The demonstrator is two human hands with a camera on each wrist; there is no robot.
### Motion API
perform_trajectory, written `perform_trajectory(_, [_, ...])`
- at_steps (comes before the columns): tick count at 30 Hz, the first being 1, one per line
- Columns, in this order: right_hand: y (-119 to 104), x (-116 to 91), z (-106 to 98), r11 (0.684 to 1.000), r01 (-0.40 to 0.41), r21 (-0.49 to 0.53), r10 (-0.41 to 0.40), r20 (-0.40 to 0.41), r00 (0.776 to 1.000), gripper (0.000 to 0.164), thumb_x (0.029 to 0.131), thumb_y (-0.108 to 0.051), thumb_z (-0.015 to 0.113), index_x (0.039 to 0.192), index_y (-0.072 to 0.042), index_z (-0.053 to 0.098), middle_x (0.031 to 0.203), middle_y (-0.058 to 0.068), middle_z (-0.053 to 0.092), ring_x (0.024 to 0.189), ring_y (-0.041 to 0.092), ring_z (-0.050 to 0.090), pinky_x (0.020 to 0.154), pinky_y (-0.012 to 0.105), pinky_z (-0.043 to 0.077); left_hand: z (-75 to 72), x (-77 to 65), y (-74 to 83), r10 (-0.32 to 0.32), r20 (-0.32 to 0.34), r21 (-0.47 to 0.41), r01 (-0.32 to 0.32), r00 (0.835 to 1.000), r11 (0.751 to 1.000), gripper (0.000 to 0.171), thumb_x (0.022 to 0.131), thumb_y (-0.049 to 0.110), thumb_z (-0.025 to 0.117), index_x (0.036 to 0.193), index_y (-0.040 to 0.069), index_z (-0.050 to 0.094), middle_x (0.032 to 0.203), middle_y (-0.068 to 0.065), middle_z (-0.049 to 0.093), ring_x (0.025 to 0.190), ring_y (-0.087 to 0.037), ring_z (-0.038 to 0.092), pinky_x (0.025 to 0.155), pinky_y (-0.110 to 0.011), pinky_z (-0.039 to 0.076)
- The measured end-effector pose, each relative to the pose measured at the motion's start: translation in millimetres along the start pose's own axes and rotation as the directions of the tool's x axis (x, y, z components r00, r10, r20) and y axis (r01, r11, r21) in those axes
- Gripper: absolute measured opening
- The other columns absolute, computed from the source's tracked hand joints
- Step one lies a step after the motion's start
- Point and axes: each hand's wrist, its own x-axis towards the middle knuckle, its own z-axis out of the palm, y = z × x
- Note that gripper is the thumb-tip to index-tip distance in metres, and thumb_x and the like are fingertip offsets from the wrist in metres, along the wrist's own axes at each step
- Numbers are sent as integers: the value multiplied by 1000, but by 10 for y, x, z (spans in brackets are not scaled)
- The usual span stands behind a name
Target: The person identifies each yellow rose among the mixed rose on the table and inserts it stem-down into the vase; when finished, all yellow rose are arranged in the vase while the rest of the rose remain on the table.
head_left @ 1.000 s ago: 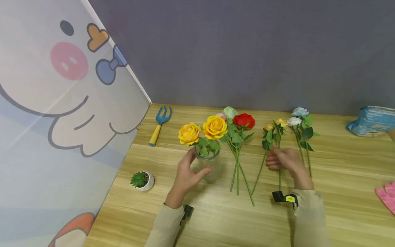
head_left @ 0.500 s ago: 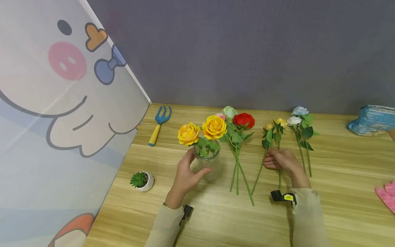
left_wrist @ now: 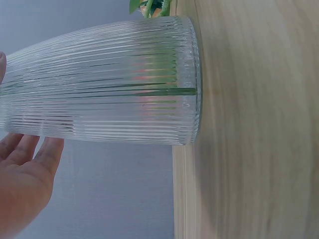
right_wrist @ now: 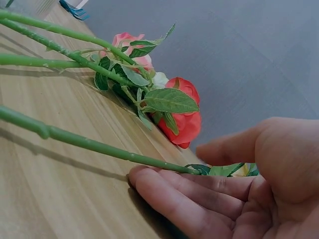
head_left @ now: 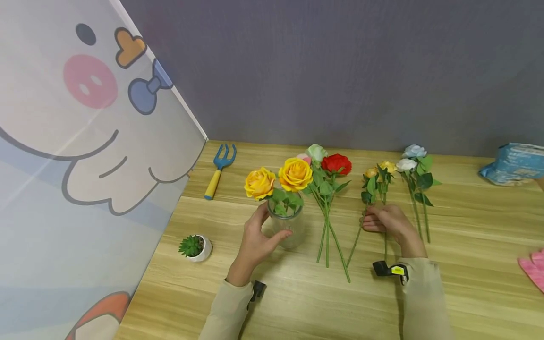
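Observation:
A ribbed clear glass vase (left_wrist: 104, 84) stands on the wooden table. My left hand (head_left: 256, 238) holds it near the rim, thumb on one side and fingers on the other. Two yellow roses (head_left: 295, 174) lean out of the vase, and a green stem shows through the glass. My right hand (head_left: 392, 223) is at the yellow-orange roses (head_left: 386, 169) lying to the right. In the right wrist view a rose stem (right_wrist: 99, 146) lies across its fingers (right_wrist: 164, 191); the thumb stands apart above the stem.
Red, pink and pale green roses (head_left: 336, 164) lie right of the vase. White and blue roses (head_left: 406, 165) lie farther right. A blue garden fork (head_left: 220, 170), potted succulent (head_left: 199, 248), blue bag (head_left: 514, 164) and pink glove (head_left: 533, 269) lie around. A wall (head_left: 340, 71) borders the back.
My right hand has shifted slightly left, its fingers now at the left yellow-orange rose's stem. The left hand and vase stay in place.

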Motion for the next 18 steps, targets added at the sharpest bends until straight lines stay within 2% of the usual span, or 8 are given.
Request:
perform_trajectory(9, [39, -5, -15, 996, 58, -62, -58, 8, 998, 45, 109, -3, 46, 135, 33, 38, 83, -2, 71, 71, 3, 73, 72, 21, 63, 9, 8, -2, -7, 6, 1, 7, 1000, 1000, 79, 79, 5, 90, 145, -7, 48, 141, -23, 58, 131, -40, 59, 109, -51, 51])
perform_trajectory(18, [15, -6, 3, 995, 92, -46, -95, -64, 993, 42, 109, 1, 43, 136, 32, 38, 81, -2, 71, 71, 5, 73, 72, 22, 63, 3, 3, -3, 4, 1, -11, -4, 1000, 1000, 78, 81, 8, 90, 145, -7, 48, 141, -23, 58, 130, -40, 59, 110, -49, 50])
